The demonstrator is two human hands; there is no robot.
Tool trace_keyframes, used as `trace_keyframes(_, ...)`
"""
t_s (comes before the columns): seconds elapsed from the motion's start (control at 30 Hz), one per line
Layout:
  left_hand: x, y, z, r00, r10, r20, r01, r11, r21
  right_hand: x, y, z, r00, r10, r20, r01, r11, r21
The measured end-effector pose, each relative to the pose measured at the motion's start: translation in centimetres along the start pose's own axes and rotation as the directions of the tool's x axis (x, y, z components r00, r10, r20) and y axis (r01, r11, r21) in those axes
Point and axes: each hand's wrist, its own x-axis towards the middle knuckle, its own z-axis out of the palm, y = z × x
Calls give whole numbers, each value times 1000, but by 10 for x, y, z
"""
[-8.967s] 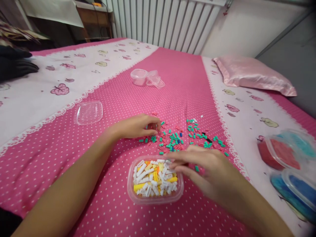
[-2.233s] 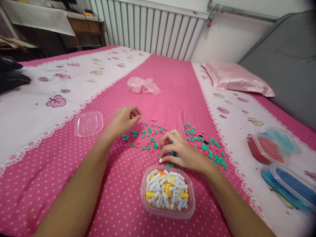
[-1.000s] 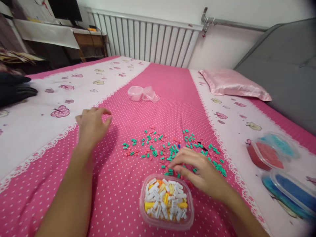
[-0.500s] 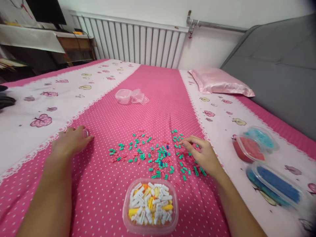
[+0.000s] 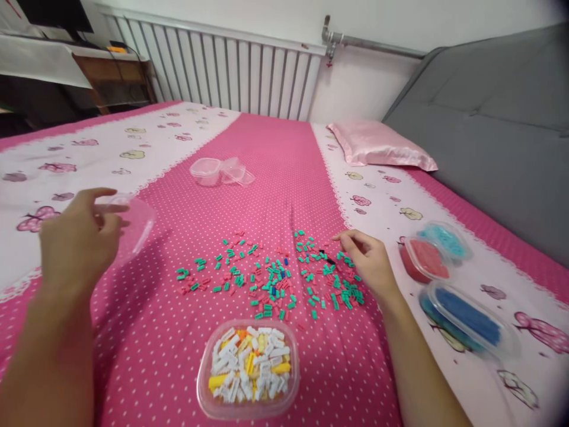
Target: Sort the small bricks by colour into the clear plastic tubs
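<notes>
My left hand (image 5: pixel 82 237) is raised above the bed at the left, its fingers closed at the edge of a clear plastic container (image 5: pixel 141 228), which is tilted and partly hidden by the hand. My right hand (image 5: pixel 367 258) is low over the right side of a scatter of small plastic building pieces (image 5: pixel 273 279), mostly green and red with a few blue and black. Its thumb and index finger are drawn together; whatever may be between them is too small to see. In front stands a clear tub (image 5: pixel 202 379) filled with white, yellow and orange pieces.
Nested clear tubs (image 5: pixel 207 172) lie farther back on the bed. At the right sit tubs of red pieces (image 5: pixel 424 261), turquoise pieces (image 5: pixel 447 240) and blue pieces (image 5: pixel 466 314). A pink pillow (image 5: pixel 377 145) rests near the grey headboard (image 5: pixel 489 118); a radiator (image 5: pixel 222 71) lines the wall.
My left hand has lifted and moved left, bringing the clear plastic container up into view. My right hand has shifted slightly along the scattered pieces. Black pieces now show near it. The view has turned right.
</notes>
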Motion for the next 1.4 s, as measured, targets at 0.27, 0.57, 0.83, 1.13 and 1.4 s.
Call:
trace_keyframes(0.27,-43,59,10,631,484,606,-28,795,-606,-9,-28,2,986,43,161,-41,999,-15)
trace_keyframes(0.57,-116,104,21,389,802,453,-323,579,-748,-59,-95,31,683,157,713,-50,984,-169)
trace_keyframes(0.83,-102,90,20,268,761,591,-421,644,-639,-70,-92,43,663,203,720,74,940,-333)
trace_keyframes(1.13,-69,68,11,-22,602,798,-310,755,-578,-67,-90,43,654,229,721,32,944,-330)
trace_keyframes(1.4,-69,63,19,-107,552,827,-273,783,-558,-69,-84,48,607,220,764,-5,962,-273)
